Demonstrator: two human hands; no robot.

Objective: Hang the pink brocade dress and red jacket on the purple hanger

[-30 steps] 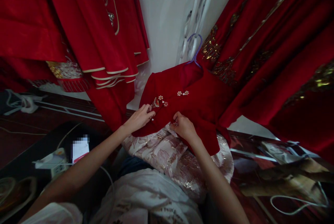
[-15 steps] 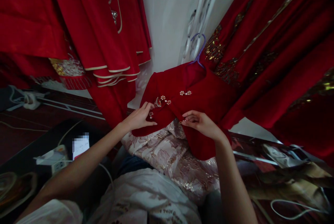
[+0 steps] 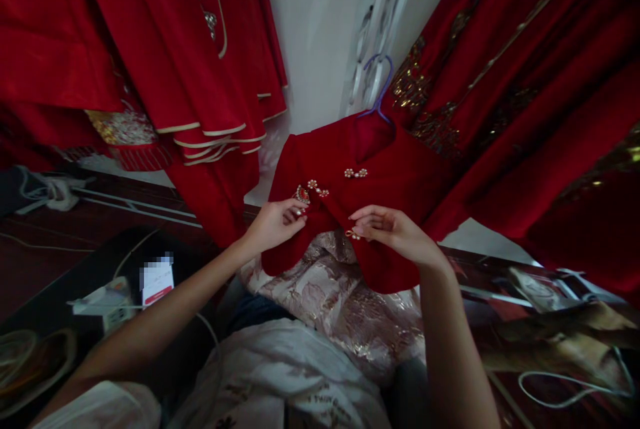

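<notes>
A short red jacket (image 3: 330,149) with a split front hangs on a purple hanger (image 3: 384,92), its lower part resting over my lap. My left hand (image 3: 280,222) is closed in a pinch on the left front panel, just below a jewelled red brooch (image 3: 302,195). With bent fingers, my right hand (image 3: 393,232) grips the opposite front edge at a beaded clasp with a gold loop (image 3: 351,234). Higher up are a beaded flower clasp (image 3: 356,173) on the right panel and a similar clasp (image 3: 318,189) on the left. The two lower front corners are apart.
Red garments (image 3: 165,49) hang at left, and gold-trimmed red ones (image 3: 500,115) at right, before a white cabinet door (image 3: 320,35). Pale brocade cloth (image 3: 345,309) covers my lap. A phone (image 3: 157,282) and a power strip (image 3: 117,305) lie at left; a white cable (image 3: 565,392) loops at right.
My left hand has moved slightly right and its fingers have curled into a pinch below the brooch. More of the clasp shows at my right fingertips. The view has shifted a little.
</notes>
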